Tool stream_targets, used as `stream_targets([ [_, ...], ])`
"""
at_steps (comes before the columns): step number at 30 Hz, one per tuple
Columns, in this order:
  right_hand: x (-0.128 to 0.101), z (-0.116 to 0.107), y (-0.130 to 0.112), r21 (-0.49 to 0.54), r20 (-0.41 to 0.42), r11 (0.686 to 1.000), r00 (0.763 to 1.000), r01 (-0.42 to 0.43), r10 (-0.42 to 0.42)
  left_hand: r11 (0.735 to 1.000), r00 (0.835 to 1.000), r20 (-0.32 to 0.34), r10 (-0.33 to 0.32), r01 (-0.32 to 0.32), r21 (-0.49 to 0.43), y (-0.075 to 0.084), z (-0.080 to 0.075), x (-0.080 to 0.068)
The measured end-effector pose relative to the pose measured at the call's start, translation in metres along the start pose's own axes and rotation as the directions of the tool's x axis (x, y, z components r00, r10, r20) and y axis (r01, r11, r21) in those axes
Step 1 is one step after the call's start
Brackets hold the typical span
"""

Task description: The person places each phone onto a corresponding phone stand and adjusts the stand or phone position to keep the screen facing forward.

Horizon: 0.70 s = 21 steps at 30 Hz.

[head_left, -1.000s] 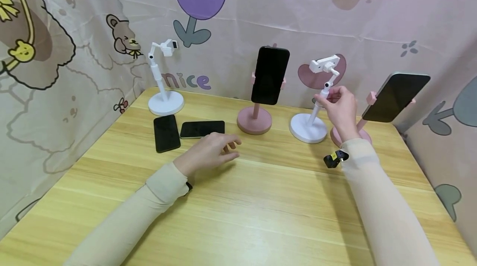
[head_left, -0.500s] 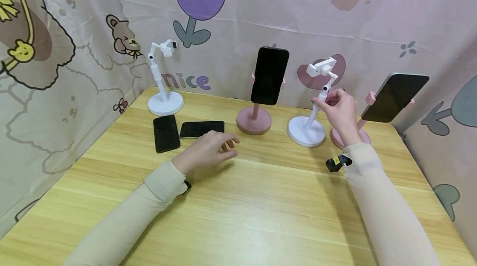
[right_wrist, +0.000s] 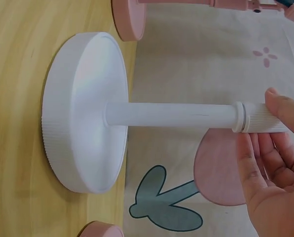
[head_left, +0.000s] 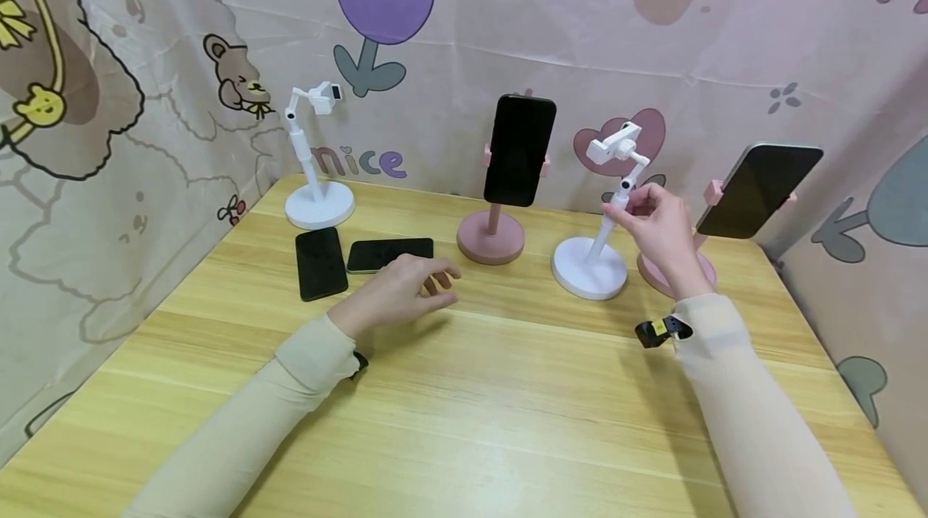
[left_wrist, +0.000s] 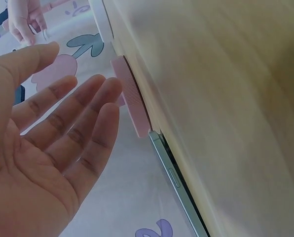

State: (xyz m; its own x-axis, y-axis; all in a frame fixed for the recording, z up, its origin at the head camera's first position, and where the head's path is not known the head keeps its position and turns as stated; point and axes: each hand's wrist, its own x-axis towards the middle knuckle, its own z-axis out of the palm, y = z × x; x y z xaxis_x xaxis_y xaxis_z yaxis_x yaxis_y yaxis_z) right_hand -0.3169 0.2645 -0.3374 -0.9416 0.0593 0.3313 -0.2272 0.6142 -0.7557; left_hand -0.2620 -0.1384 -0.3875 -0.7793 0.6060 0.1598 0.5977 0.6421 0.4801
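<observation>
My right hand (head_left: 648, 220) pinches the upper pole of a white phone stand (head_left: 589, 268), just under its empty clamp (head_left: 615, 146). In the right wrist view my fingertips (right_wrist: 280, 116) close round the ribbed collar of the pole (right_wrist: 171, 114) above the round base (right_wrist: 83, 113). My left hand (head_left: 406, 288) rests open on the table, fingers spread, beside a black phone (head_left: 389, 254) lying flat. A second flat phone (head_left: 321, 263) lies to its left. The left wrist view shows the open palm (left_wrist: 53, 138) near a pink base (left_wrist: 132, 103).
A pink stand (head_left: 490, 238) holds an upright black phone (head_left: 518, 149) at the back centre. Another pink stand (head_left: 663, 272) at the right carries a tilted phone (head_left: 757, 189). An empty white stand (head_left: 319, 204) stands back left. Printed cloth walls enclose the wooden table (head_left: 507, 421).
My right hand has drawn the white stand a little left and nearer, and its clamp head now tilts more. The left hand has hardly moved.
</observation>
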Motion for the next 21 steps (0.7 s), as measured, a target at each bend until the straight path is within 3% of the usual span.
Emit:
stream_targets([
  [12, -0.015, -0.005, -0.006, -0.024, 0.093, 1.000, 0.995, -0.019, 0.021, 1.000, 1.000, 0.011, -0.007, 0.007, -0.019, 0.000, -0.004, 0.000],
  [21, -0.026, -0.007, -0.010, 0.018, 0.158, 0.999, 0.987, -0.030, 0.027, 0.998, 1.000, 0.008, 0.004, -0.004, -0.065, -0.001, -0.006, 0.000],
])
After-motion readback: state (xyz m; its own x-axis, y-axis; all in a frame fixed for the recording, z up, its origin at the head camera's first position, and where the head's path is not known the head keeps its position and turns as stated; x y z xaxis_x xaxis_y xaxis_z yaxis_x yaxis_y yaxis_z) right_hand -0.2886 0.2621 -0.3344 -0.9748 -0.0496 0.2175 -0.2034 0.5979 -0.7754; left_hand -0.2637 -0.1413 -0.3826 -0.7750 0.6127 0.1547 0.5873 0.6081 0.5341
